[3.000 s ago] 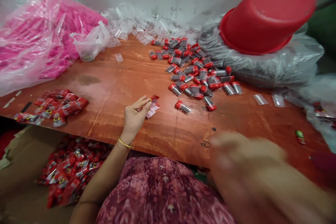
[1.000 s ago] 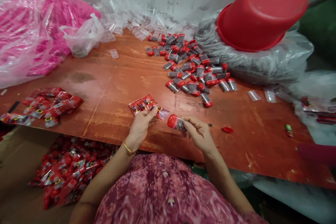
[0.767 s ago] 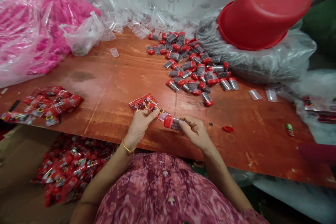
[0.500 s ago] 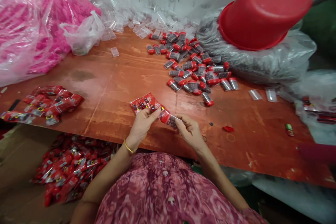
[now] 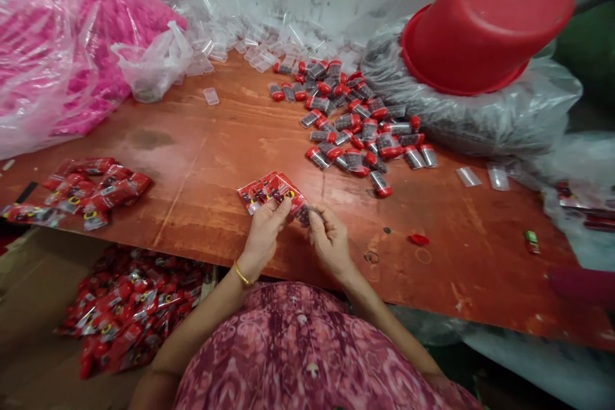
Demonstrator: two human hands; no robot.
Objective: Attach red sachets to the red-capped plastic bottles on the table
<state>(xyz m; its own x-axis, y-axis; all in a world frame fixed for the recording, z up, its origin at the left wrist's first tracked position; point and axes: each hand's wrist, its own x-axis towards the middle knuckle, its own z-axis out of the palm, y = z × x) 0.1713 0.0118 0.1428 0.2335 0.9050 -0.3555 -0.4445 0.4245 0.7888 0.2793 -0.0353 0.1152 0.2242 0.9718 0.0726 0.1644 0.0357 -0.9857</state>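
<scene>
My left hand [image 5: 263, 234], a gold bangle at its wrist, is closed on several red printed packets [image 5: 262, 189] fanned out over the front of the table. My right hand [image 5: 331, 240] pinches a small clear container [image 5: 302, 214] with dark contents. Its near end is between my right fingers, and its far end meets the mouth of the top packet; my fingers hide how far in it sits. Beyond my hands lies a heap of similar clear containers with red caps [image 5: 354, 159]. A loose red cap [image 5: 419, 239] rests right of my right hand.
Filled red packets [image 5: 113, 194] lie at the table's left edge, with a larger pile [image 5: 129, 301] below. Clear empty cases [image 5: 262, 57] line the wall. A pink-filled bag [image 5: 62, 45] stands left; a red bucket [image 5: 490, 25] tilts on a grey-filled bag [image 5: 446, 115] right.
My right hand has moved left toward my left hand, carrying the container further against the top packet. More of the container is now covered. The left hand has barely shifted.
</scene>
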